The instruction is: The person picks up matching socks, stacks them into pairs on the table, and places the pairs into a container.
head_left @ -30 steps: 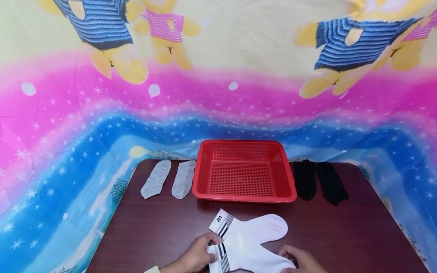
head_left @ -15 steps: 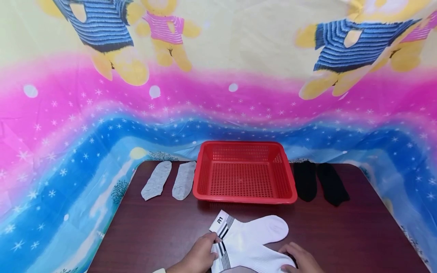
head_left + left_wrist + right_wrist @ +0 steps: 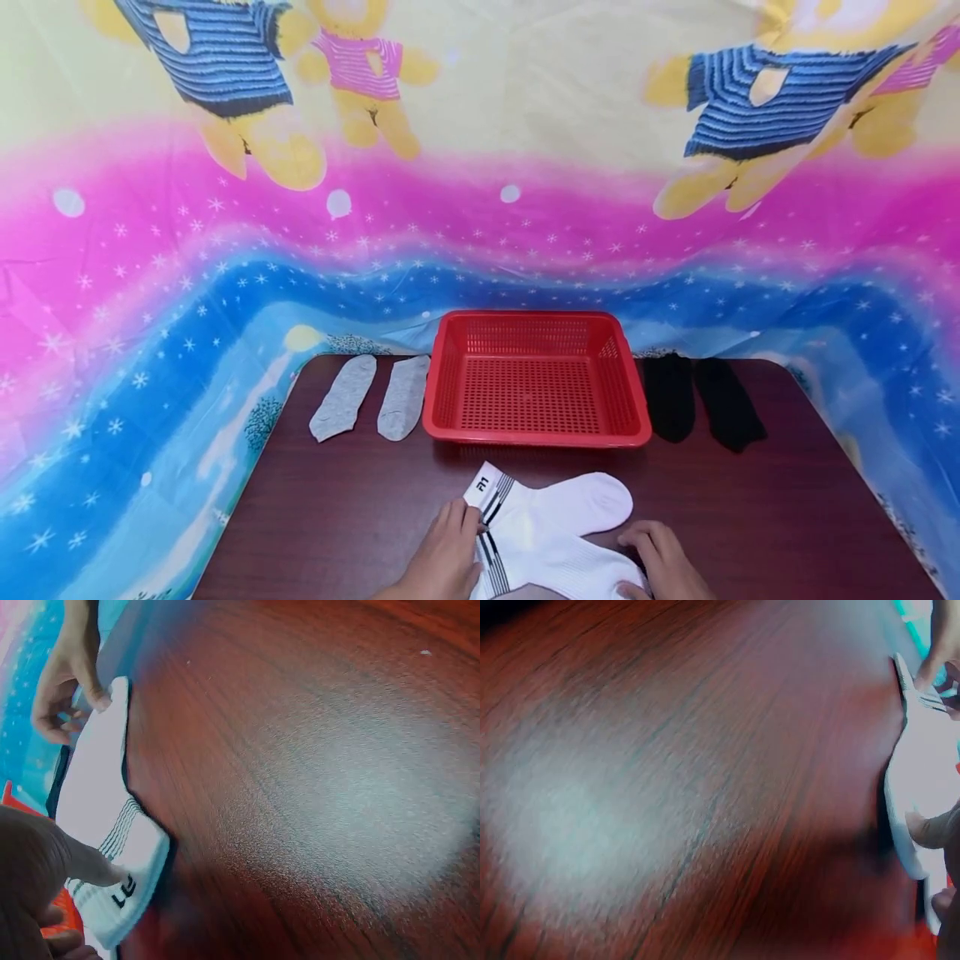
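Note:
Two white socks with dark striped cuffs lie partly overlapped at the front of the table. The nearer white sock (image 3: 551,560) covers part of the farther white sock (image 3: 588,500), whose cuff bears a black mark. My left hand (image 3: 441,552) holds the nearer sock by its cuff. In the left wrist view its thumb lies on the black mark of the cuff (image 3: 142,881), with bent fingers at the far side. At the other end my right hand (image 3: 663,562) holds the toe, thumb on the fabric (image 3: 919,784) and fingers curled beyond it.
A red perforated basket (image 3: 536,438) stands at the back middle of the dark wooden table (image 3: 322,517). Two grey socks, a left one (image 3: 345,398) and a right one (image 3: 403,400), lie left of it. Right of it are two black socks (image 3: 670,400). A printed cloth (image 3: 480,225) hangs behind.
My left hand has moved slightly right and forward over the cuffs, and the nearer sock's cuff has shifted right, closer in line with the farther one. My right hand stays at the toe.

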{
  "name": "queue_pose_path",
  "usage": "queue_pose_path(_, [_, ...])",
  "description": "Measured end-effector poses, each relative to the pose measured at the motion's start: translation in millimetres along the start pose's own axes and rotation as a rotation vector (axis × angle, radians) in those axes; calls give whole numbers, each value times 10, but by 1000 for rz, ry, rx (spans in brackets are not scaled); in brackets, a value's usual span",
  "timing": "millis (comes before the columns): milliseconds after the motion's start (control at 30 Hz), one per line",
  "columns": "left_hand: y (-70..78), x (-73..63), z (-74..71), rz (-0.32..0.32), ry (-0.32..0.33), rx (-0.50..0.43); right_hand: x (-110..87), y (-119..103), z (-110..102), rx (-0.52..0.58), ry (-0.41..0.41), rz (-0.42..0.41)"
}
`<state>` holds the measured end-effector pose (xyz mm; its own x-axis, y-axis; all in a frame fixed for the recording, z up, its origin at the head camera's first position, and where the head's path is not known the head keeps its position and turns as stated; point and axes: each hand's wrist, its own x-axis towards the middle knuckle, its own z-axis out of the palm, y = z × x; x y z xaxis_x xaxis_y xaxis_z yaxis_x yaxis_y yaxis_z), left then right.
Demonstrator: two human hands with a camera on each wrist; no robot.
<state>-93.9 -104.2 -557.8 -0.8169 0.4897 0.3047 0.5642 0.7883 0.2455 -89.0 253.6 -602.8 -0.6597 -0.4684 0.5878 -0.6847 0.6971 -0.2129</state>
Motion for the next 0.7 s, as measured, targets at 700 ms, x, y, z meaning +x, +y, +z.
queue_pose_path(700, [-118, -117, -2, 519, -268, 156, -59, 1, 40, -47, -105, -526])
